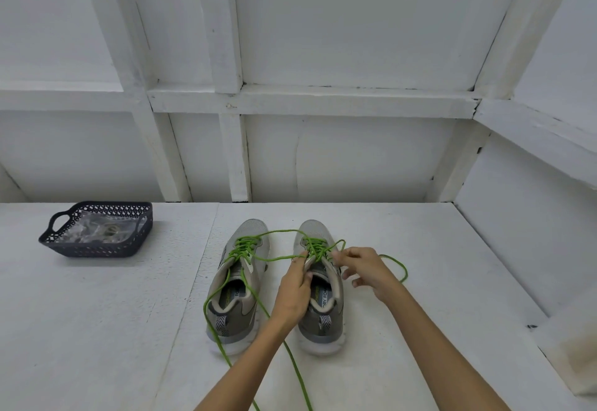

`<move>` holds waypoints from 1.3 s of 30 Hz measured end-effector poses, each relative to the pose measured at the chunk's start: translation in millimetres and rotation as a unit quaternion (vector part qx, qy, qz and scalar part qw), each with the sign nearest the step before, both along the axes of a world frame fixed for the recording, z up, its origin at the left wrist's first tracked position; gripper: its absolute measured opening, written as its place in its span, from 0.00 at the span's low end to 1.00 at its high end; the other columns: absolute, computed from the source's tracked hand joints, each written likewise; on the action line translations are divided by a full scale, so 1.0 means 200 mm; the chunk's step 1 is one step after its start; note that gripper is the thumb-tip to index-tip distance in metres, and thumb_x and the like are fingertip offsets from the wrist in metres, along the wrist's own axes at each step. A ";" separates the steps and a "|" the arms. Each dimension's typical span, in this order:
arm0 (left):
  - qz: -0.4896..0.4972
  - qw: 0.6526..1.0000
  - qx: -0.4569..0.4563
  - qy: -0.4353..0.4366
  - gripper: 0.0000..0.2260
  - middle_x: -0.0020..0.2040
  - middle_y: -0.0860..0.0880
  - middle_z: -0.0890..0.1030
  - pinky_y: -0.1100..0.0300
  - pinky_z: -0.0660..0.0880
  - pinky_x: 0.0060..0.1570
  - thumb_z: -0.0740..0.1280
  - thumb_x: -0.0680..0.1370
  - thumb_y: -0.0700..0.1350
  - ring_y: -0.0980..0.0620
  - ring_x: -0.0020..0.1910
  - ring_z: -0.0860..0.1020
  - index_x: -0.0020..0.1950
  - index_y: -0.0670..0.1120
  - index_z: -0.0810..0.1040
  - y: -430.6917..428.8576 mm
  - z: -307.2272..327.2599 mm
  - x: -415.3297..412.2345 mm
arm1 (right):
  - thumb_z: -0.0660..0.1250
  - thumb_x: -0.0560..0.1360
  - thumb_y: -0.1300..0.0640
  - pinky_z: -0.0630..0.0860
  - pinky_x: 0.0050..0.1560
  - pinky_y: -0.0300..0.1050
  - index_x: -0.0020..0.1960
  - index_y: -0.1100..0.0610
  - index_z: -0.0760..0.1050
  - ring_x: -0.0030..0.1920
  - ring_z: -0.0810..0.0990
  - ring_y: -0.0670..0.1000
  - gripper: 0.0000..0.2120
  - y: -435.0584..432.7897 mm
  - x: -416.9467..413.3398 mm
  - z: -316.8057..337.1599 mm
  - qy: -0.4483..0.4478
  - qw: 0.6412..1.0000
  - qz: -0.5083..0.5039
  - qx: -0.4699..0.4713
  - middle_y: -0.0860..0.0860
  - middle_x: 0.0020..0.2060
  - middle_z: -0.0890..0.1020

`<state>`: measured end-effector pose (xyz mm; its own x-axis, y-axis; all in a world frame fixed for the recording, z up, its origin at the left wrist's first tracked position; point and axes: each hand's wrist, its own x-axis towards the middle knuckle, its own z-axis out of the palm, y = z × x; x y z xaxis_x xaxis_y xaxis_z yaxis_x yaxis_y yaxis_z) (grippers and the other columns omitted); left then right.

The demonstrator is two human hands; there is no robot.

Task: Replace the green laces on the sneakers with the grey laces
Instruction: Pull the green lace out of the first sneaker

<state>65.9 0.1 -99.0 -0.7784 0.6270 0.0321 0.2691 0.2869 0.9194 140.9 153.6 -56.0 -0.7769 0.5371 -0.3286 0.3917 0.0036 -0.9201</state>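
Plainly, the two grey sneakers stood side by side near the middle of the white table [97,330], toes pointing away from the person and heels toward them. The left sneaker [237,284] had its left green lace [247,246] threaded through the eyelets but untied, with long loose ends trailing past the heel and off the near edge of the view. The right sneaker [319,297] carried the right green lace [315,246] in the same way, and one slack strand arched across between the two toes. The left hand [292,291] gripped the right sneaker at its collar, thumb tucked inside the opening and fingers wrapped over the outer side near the tongue. The right hand [365,270] sat just beside the shoe's top eyelets, thumb and forefinger pinching the right green lace there, the remaining fingers loosely curled; a loop of that lace curved out on the table beyond the wrist. Well apart, at the far left of the table, a dark perforated basket [106,249] with a handle held crumpled clear plastic [97,229]; what lay inside the wrapping could not be made out. White panelled walls [355,39] rose behind the table.
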 end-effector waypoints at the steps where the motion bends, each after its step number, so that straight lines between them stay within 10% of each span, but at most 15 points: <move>1: 0.000 1.000 0.001 0.001 0.21 0.71 0.48 0.70 0.69 0.60 0.63 0.58 0.82 0.35 0.51 0.71 0.67 0.75 0.45 0.63 0.00 0.00 0.00 | 0.73 0.73 0.51 0.67 0.25 0.37 0.46 0.62 0.81 0.31 0.75 0.46 0.13 -0.02 0.00 -0.01 -0.005 1.000 0.013 0.012 0.50 0.34 0.79; 8: 0.004 1.000 -0.003 0.005 0.21 0.72 0.47 0.68 0.72 0.57 0.62 0.57 0.82 0.35 0.49 0.73 0.65 0.75 0.43 0.63 0.00 0.01 0.01 | 0.71 0.75 0.57 0.65 0.26 0.39 0.43 0.60 0.77 0.29 0.73 0.49 0.07 -0.01 -0.01 0.00 0.097 0.968 -0.202 -0.112 0.53 0.38 0.78; 14: 0.008 1.000 -0.005 -0.001 0.21 0.71 0.46 0.70 0.73 0.58 0.60 0.58 0.82 0.35 0.50 0.71 0.66 0.75 0.43 0.63 0.00 0.02 0.01 | 0.76 0.71 0.53 0.65 0.27 0.38 0.41 0.58 0.80 0.30 0.73 0.46 0.09 -0.07 0.00 0.00 0.005 0.999 -0.028 -0.035 0.50 0.31 0.78; 21: -0.002 1.000 -0.006 -0.008 0.21 0.71 0.50 0.69 0.73 0.59 0.61 0.57 0.82 0.35 0.55 0.71 0.65 0.75 0.43 0.62 -0.01 0.03 0.01 | 0.70 0.76 0.59 0.66 0.27 0.40 0.44 0.60 0.77 0.30 0.73 0.48 0.05 0.01 -0.02 0.00 0.096 0.962 -0.225 -0.124 0.53 0.40 0.78; 26: 0.002 1.000 -0.003 -0.005 0.21 0.68 0.51 0.69 0.73 0.59 0.59 0.57 0.81 0.34 0.58 0.68 0.65 0.75 0.43 0.63 -0.01 0.03 0.01 | 0.75 0.72 0.54 0.68 0.28 0.38 0.45 0.60 0.80 0.33 0.74 0.48 0.10 -0.06 -0.01 -0.01 0.013 0.997 -0.010 -0.070 0.53 0.36 0.79; 32: -0.005 1.000 -0.014 -0.012 0.21 0.72 0.51 0.67 0.64 0.60 0.68 0.57 0.82 0.37 0.56 0.72 0.62 0.76 0.45 0.62 -0.01 0.01 0.01 | 0.68 0.77 0.59 0.65 0.24 0.38 0.43 0.60 0.77 0.30 0.72 0.48 0.06 -0.02 -0.04 -0.04 0.094 0.967 -0.218 -0.090 0.53 0.37 0.77; 39: 0.003 1.000 -0.009 -0.009 0.21 0.71 0.49 0.69 0.70 0.61 0.59 0.58 0.82 0.36 0.57 0.68 0.66 0.75 0.45 0.62 0.00 0.00 0.00 | 0.72 0.74 0.60 0.64 0.25 0.38 0.40 0.59 0.80 0.31 0.72 0.49 0.05 -0.07 -0.03 -0.04 0.057 0.996 -0.068 -0.031 0.51 0.31 0.77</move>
